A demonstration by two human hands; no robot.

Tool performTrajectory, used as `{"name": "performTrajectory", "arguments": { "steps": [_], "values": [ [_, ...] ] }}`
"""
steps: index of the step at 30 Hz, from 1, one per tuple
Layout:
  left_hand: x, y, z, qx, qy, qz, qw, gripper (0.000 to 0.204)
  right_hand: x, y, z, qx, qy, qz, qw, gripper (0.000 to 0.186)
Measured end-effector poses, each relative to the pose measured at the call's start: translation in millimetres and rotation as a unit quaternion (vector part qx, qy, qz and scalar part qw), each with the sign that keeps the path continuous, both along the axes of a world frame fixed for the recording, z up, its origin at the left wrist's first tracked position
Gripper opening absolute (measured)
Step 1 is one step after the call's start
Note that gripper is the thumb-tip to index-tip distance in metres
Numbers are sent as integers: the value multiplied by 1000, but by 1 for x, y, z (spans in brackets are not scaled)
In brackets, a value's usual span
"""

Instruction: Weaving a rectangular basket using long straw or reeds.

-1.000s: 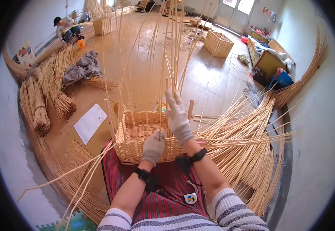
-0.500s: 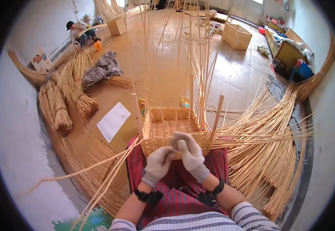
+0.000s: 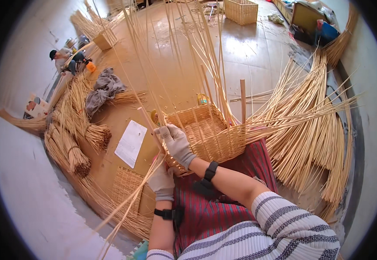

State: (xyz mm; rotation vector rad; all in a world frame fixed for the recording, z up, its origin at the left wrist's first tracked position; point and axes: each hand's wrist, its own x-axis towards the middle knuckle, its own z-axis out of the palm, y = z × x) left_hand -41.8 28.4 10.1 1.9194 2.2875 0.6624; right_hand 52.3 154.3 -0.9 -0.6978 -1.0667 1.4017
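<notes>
A half-woven wicker basket (image 3: 216, 149) rests tilted on my lap, with tall upright rods rising from its rim and thicker wooden corner posts. At its near left corner my left hand (image 3: 161, 181), gloved in pale fabric, is closed around loose wicker strands (image 3: 137, 189) that trail down to the lower left. My gloved right hand (image 3: 176, 142) reaches across to the same corner, beside the left wooden post (image 3: 148, 125). Its fingers are curled at the rim, and what they pinch is hidden. More strands (image 3: 279, 124) stick out from the basket's right side.
Cut wicker rods (image 3: 301, 147) lie spread on the right floor. Tied bundles (image 3: 74, 158), a grey cloth (image 3: 105, 89) and a white paper sheet (image 3: 131, 143) lie left. Another basket (image 3: 240, 11) stands far off; a person (image 3: 63, 58) sits at the far left.
Both hands moved from the basket's near side to its left corner, the right one crossing over. The basket has turned and tilted, and my view has shifted.
</notes>
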Motion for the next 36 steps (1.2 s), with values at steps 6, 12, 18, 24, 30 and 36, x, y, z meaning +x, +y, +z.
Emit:
{"name": "performTrajectory", "arguments": {
  "steps": [6, 12, 18, 24, 30, 36],
  "values": [
    [0, 4, -27, 11, -25, -4, 1000, 59, 12, -15, 57, 145, -58, -131, 979, 52],
    [-2, 6, -39, 25, -50, -14, 998, 55, 24, -9, 57, 42, -266, -51, 962, 52],
    [-3, 9, -33, 25, -107, -23, 994, 61, 59, -45, 23, 15, -20, -86, 996, 18],
    [5, 9, -8, 45, -189, -18, 981, 48, 132, -59, -18, -133, -18, -1, 991, 9],
    [49, 20, 4, 135, -163, -50, 976, 33, 171, -52, -41, -189, -36, -14, 981, 9],
    [51, 68, -9, -71, -501, 23, 862, 22, 107, -25, 33, 130, -201, -157, 958, 36]
  ]
}}
